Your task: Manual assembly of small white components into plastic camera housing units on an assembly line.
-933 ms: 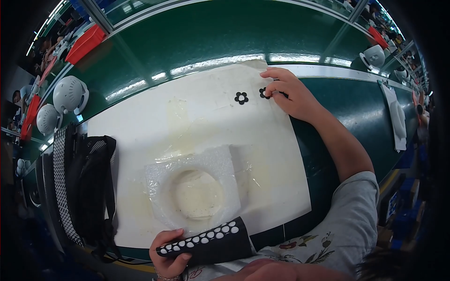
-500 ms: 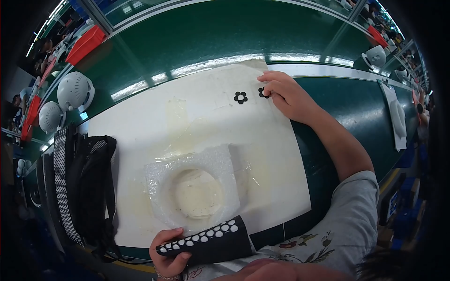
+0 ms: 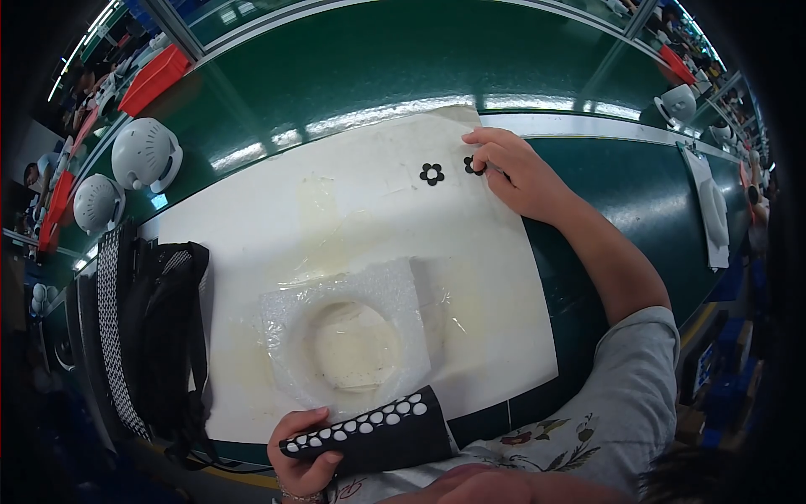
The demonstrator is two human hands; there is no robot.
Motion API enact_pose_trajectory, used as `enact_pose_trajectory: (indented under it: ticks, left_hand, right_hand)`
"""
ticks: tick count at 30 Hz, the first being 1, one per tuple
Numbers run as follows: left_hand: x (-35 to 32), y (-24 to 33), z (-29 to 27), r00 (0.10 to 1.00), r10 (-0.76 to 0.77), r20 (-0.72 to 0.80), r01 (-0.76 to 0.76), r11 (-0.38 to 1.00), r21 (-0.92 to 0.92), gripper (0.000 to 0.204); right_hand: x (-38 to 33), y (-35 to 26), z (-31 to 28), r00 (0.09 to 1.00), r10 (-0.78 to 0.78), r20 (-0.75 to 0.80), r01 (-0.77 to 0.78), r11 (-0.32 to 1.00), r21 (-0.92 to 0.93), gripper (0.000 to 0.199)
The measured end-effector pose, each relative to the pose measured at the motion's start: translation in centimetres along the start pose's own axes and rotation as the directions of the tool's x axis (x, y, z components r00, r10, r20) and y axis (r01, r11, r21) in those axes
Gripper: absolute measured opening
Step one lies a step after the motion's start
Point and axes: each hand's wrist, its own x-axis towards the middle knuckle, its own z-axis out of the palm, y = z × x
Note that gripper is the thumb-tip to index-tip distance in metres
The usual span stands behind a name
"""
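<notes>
My left hand (image 3: 302, 458) is closed around one end of a curved black sheet (image 3: 390, 449) with rows of white round spots. It holds the sheet low at the near edge of the work surface. At the far right of the white board (image 3: 487, 311), my right hand (image 3: 516, 172) has its fingers bent over a small black flower-shaped piece (image 3: 472, 164), which they partly cover. Left of it lies a second black flower-shaped piece (image 3: 431, 174) with a pale centre. Between my hands and nearer to me sits a white foam block (image 3: 416, 311) with a round hollow.
A stack of black, partly patterned material (image 3: 159, 336) stands at the left of the board. Beyond the board runs a green surface (image 3: 361, 63) carrying white rounded housings (image 3: 144, 155). Red bins (image 3: 155, 80) stand at far left. A white sheet (image 3: 709, 206) with a curved part lies at right.
The white housings on the far green surface have shifted slightly to the right. My hands stay almost where they were, with the black sheet and the flower-shaped piece.
</notes>
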Motion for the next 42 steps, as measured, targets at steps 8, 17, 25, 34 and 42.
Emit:
enact_pose_trajectory:
  ticks: [8,17,25,34,42]
  left_hand:
    - [0.3,0.0,-0.5,0.996,-0.029,0.088,0.03,0.999,-0.016,0.059]
    - [-0.1,-0.4,0.0,0.999,0.043,-0.014,-0.043,0.999,0.007,0.058]
    - [-0.1,-0.5,-0.2,1.0,0.029,0.001,-0.029,1.0,-0.01,0.057]
    - [0.3,0.3,-0.5,0.997,-0.029,0.071,0.03,0.999,-0.013,0.059]
    - [0.6,0.9,-0.8,0.998,0.012,0.057,-0.012,1.0,0.003,0.047]
  right_hand:
    - [-0.1,-0.5,-0.5,0.996,0.089,0.026,-0.091,0.993,0.078,0.011]
    - [-0.2,-0.6,-0.4,0.999,0.04,-0.03,-0.04,0.999,0.008,0.01]
    - [-0.2,-0.5,-0.7,0.999,0.022,-0.025,-0.023,0.999,-0.041,0.01]
    - [-0.5,-1.1,-0.4,0.995,0.028,-0.09,-0.029,1.0,-0.002,0.011]
    - [-2.6,-13.5,-3.1,0.723,-0.646,0.247,-0.072,0.285,0.956,0.018]
